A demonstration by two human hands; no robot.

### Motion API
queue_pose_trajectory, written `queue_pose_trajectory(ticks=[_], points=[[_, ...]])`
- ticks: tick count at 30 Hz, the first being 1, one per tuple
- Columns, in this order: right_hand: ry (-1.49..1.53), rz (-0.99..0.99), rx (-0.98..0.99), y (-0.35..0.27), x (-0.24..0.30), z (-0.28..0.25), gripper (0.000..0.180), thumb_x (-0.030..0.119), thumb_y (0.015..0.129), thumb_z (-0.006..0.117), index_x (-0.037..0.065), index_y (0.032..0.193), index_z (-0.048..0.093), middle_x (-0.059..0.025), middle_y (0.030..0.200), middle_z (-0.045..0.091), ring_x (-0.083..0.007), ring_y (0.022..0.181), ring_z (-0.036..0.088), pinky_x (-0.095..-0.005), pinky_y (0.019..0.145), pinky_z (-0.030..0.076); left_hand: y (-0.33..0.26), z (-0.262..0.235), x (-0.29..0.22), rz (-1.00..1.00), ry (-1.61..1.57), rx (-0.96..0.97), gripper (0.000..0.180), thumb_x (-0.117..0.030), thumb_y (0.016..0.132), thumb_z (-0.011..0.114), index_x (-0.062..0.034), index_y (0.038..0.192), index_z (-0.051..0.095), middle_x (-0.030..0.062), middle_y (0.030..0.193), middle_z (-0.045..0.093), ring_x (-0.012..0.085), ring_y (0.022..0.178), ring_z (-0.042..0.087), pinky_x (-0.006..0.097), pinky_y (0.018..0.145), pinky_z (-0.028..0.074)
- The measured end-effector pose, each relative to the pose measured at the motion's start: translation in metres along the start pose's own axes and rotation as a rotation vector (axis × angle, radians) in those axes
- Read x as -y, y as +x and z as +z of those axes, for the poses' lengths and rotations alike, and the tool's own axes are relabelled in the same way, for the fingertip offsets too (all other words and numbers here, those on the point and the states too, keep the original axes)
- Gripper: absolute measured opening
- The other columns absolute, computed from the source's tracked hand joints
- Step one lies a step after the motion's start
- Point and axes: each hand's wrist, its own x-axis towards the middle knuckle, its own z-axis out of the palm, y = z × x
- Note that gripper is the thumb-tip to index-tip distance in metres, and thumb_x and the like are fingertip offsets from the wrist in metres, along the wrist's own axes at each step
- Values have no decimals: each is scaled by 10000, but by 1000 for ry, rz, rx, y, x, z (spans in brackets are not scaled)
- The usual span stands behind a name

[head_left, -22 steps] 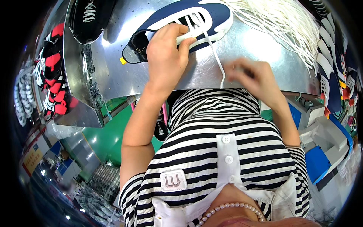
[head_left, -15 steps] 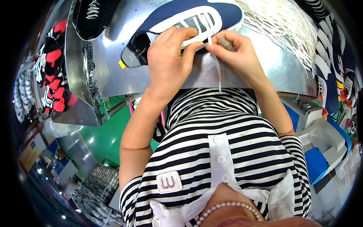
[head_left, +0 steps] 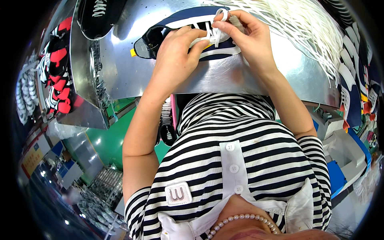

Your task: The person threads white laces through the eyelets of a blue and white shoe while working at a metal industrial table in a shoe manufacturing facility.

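A navy and white shoe (head_left: 186,18) lies tilted on the metal table, its dark heel opening toward the left. My left hand (head_left: 178,54) grips the shoe by its lacing area, thumb and forefinger near the eyelets. Above the toe half, my right hand (head_left: 254,40) pinches a white shoelace (head_left: 225,14) that bends in a small loop at the fingertips. White lace strands cross the shoe's opening. A short greyish-tan piece (head_left: 237,24), perhaps a tool handle, sits in my right hand, mostly hidden by the fingers.
Many loose white laces (head_left: 308,36) spread over the table (head_left: 136,82) at the right. A black shoe (head_left: 98,16) stands at the far left. Red, black and white shoes (head_left: 59,80) are stacked beyond the left edge; navy shoes (head_left: 352,96) line the right.
The shoe has tilted and shifted, showing more of its near side. My right hand has risen away from me with the lace, whose end no longer hangs toward the near edge.
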Motion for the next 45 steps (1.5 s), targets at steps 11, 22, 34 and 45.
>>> queue_pose_trajectory(ticks=[11, 22, 34, 45], points=[[-136, -46, -129, 1, -16, 7, 199, 91, 912, 670, 3, 1086, 630, -21, 898, 691, -89, 830, 629, -230, 774, 495, 1, 18, -3, -36, 193, -187, 266, -286, 723, 788, -83, 868, 696, 54, 837, 661, 275, 809, 621, 381, 695, 499], [-470, 196, 141, -47, 16, -13, 121, 119, 945, 587, 10, 984, 553, -94, 764, 692, -195, 686, 676, -289, 650, 507, 1, 18, 3, 3, 143, -179, 273, -287, 724, 785, -47, 810, 688, 67, 785, 646, 275, 752, 626, 378, 672, 492], [-404, 235, 122, -58, 27, -14, 118, 112, 932, 591, -6, 934, 577, -70, 721, 676, -137, 646, 643, -262, 601, 487, -8, 23, -1, 54, 120, -196, 261, -280, 713, 798, -56, 786, 686, 61, 742, 621, 256, 721, 620, 370, 644, 477], [-334, 321, 35, -60, 14, 2, 126, 106, 918, 587, -8, 912, 535, -76, 685, 666, -153, 615, 628, -281, 593, 488, -26, 30, -9, 167, 105, -207, 197, -140, 712, 785, -36, 804, 645, 84, 731, 575, 272, 695, 585, 381, 604, 451]])
